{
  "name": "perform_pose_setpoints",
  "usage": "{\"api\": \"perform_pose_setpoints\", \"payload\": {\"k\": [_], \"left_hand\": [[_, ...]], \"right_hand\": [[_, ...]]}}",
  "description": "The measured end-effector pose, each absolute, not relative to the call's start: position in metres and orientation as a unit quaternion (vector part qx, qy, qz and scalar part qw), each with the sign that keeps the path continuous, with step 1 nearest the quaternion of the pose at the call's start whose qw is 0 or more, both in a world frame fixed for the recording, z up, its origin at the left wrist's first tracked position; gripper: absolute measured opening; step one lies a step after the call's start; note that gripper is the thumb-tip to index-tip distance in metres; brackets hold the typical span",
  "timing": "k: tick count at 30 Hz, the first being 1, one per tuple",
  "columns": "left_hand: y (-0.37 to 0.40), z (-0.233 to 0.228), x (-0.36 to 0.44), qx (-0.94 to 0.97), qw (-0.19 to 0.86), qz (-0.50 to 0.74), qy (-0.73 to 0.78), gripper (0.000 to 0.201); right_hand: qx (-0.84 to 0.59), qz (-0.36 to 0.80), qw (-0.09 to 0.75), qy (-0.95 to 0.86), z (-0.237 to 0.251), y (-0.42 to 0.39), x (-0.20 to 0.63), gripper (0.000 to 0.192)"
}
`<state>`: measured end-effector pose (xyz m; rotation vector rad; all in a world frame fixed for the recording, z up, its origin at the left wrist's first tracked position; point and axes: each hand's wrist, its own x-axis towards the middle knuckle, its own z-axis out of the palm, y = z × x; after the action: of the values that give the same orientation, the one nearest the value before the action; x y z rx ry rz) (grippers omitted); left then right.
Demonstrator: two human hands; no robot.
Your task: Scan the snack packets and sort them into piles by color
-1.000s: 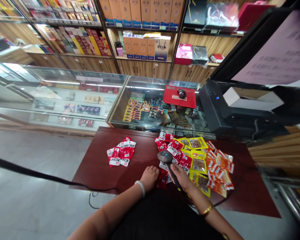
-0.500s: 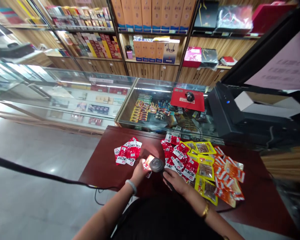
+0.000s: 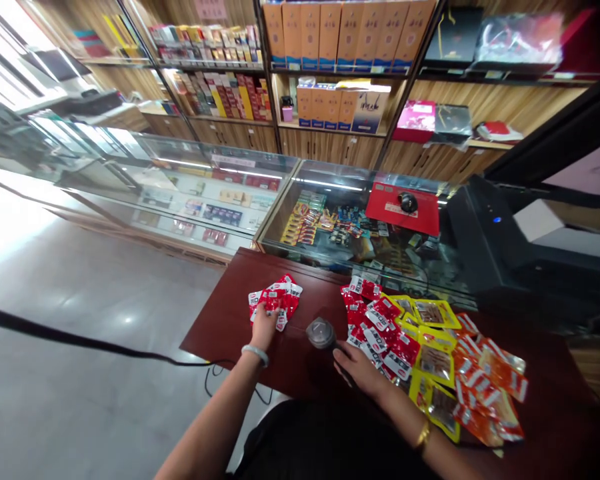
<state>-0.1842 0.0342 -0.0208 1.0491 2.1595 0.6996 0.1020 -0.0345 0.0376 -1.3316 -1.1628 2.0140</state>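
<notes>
Smaller packet pile (image 3: 292,297), left hand (image 3: 265,323) moved onto it, hold unclear, right hand (image 3: 359,367) gripping scanner (image 3: 321,333)

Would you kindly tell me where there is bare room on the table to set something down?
The table is bare between the small red pile and the large red pile, beyond the scanner, and left of the left hand. The large red pile, yellow packets and orange packets crowd the right side.
</notes>
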Motion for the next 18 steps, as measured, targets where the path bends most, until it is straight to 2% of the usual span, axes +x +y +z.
{"api": "perform_pose_setpoints", "payload": {"k": [6, 11, 15, 18], "left_hand": [[0.067, -0.009, -0.208, 0.393, 0.301, 0.219, 0.84, 0.045], [0.061, 0.002, -0.203, 0.506, 0.183, 0.123, 0.834, 0.052], [0.056, 0.007, -0.157, 0.577, 0.114, 0.118, 0.8, 0.052], [0.057, 0.007, -0.099, 0.681, 0.177, 0.118, 0.701, 0.039]], "right_hand": [[-0.491, 0.724, 0.234, -0.424, 0.045, -0.034, 0.104, 0.057], [-0.501, 0.721, 0.26, -0.403, 0.055, -0.035, 0.11, 0.054], [-0.518, 0.715, 0.291, -0.367, 0.054, -0.042, 0.125, 0.052], [-0.546, 0.694, 0.327, -0.337, 0.048, -0.051, 0.144, 0.05]]}}
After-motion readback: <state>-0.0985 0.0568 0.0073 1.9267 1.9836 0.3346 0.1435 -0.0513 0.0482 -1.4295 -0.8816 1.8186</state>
